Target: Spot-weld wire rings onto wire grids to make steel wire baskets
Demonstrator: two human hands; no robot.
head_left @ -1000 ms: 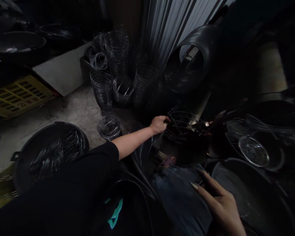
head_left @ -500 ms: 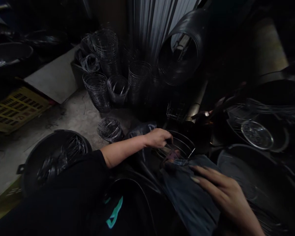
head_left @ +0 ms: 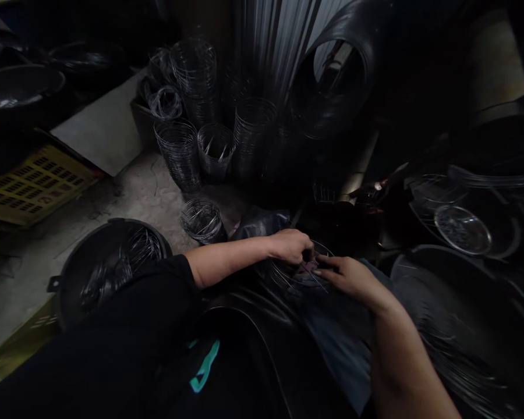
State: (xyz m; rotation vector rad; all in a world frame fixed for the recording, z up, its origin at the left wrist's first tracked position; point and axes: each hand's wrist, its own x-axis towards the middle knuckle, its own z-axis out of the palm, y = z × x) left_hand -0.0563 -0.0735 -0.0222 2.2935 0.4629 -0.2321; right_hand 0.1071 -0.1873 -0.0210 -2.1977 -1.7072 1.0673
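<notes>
My left hand (head_left: 290, 245) is closed at the edge of a wire ring frame (head_left: 282, 274), which lies low over my lap. From the right, my right hand (head_left: 353, 280) reaches in with its fingertips pressed together beside the left fingers. Thin straight wire (head_left: 318, 279) sticks out under those fingertips. Dark shade hides exactly how each hand grips the metal. Blue denim (head_left: 338, 343) covers my leg under the right forearm. A small stack of wire rings (head_left: 202, 221) stands on the floor past my left forearm.
Taller stacks of wire rings (head_left: 179, 154) stand at the back, near a large wire coil (head_left: 332, 87). At the left are a black basin (head_left: 72, 285) holding bent wire pieces and a yellow crate (head_left: 39, 183). Another dark basin (head_left: 445, 291) sits at the right, below a round wire piece (head_left: 463, 230).
My right hand has moved left and away from me, off the denim, to meet my left hand, and its fingers have closed. The left hand stays at the wire frame, which has shifted.
</notes>
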